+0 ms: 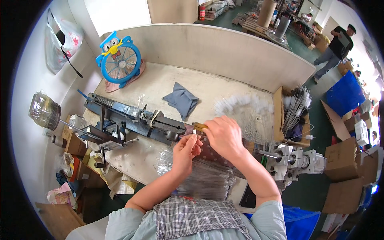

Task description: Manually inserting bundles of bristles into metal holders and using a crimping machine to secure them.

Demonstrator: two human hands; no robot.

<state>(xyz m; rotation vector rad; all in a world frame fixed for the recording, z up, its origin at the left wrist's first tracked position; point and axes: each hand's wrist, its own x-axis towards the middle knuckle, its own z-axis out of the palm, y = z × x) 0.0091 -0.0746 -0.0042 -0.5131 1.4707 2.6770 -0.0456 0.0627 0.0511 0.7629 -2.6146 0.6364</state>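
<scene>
Centrally, a small white piece (194,131) sits pinched between thumb and forefinger of the left hand (186,151), just off the near end of the long blue metal machine (132,118) that lies across the desk (168,82). Left grip: together, clamped on the white piece. Right hand (225,137) is curled just beside the left, to the right of the machine's end; its grip is closed on a yellowish handle (200,126), whose tip points toward the machine. What the handle belongs to cannot be told.

Below both hands, nearer the person than the machine, lies a bundle of thin clear strands (200,176) spread over the desk edge. Right of the machine, a silver metal block assembly (294,160) stands at the desk corner. Beyond the machine, on the desk: a folded grey cloth (182,100), a patch of white fluff (240,104), and at the far left a blue owl-shaped fan (119,60). Further right, a cardboard box (294,116) holds white-tipped wire pieces.
</scene>
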